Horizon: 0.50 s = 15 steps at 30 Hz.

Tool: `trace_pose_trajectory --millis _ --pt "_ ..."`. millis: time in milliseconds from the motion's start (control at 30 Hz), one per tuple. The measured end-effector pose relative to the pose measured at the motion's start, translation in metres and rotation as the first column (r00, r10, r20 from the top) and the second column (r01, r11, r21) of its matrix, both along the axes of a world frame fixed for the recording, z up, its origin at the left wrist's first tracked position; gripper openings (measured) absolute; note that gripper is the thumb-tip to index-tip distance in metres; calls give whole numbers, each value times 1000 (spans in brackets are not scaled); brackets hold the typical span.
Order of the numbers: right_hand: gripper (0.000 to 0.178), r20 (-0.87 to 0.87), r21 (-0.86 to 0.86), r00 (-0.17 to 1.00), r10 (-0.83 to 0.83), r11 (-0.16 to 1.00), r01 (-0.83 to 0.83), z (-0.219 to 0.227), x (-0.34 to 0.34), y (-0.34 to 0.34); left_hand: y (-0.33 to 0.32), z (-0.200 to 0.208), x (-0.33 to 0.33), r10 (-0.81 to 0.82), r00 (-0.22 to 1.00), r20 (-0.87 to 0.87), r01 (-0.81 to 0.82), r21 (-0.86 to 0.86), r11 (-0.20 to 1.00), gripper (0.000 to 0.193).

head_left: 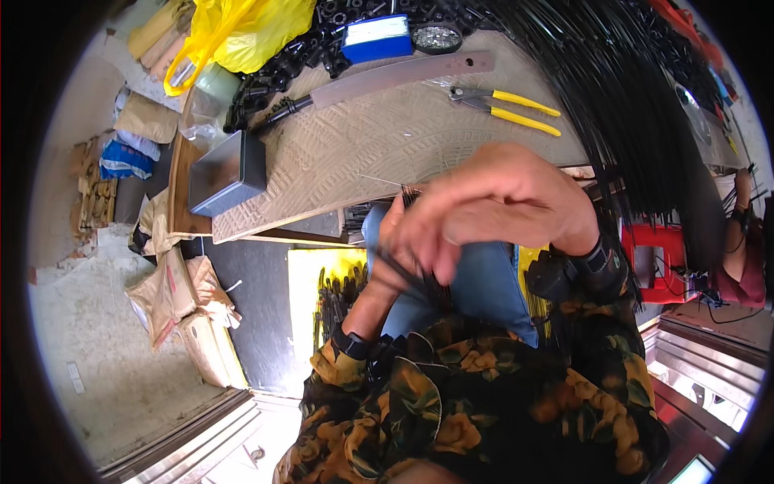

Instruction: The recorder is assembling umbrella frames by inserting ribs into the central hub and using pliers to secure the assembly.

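Observation:
My left hand (393,246) is closed around a bundle of thin black strands (410,195), held over my lap just off the table's near edge. The dark tips stick out above its fingers, and a dark length runs down past the wrist. Across it reaches my right hand (508,194), bent at the wrist. Motion smears its fingers, and they overlap the left hand, so what they grip cannot be made out. On the table ahead lie yellow-handled pliers (516,109) and a long flat metal blade (395,79) with a black handle.
A long sheaf of black strands (621,97) hangs over the table's right side. At the back are a blue box (376,40), a yellow bag (258,36) and black fittings. A grey bin (230,173) stands left. Beyond a red stool (655,262), another person's arm (735,246) shows.

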State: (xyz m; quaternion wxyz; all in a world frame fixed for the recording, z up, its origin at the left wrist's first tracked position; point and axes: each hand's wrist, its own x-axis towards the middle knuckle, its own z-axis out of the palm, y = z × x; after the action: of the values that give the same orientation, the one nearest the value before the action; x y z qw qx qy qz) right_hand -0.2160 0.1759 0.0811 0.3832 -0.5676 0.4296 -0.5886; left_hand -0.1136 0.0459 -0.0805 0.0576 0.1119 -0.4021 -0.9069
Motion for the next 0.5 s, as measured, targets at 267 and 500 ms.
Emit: trace_pose_trajectory --millis 267,500 --pt "15 -594 25 549 -588 669 743 -76 -2 11 11 39 3 -40 998 -43 28 -252 967 20" --pt "9 -64 280 751 -658 710 646 -89 9 5 11 37 4 -58 998 -8 54 -256 965 21"
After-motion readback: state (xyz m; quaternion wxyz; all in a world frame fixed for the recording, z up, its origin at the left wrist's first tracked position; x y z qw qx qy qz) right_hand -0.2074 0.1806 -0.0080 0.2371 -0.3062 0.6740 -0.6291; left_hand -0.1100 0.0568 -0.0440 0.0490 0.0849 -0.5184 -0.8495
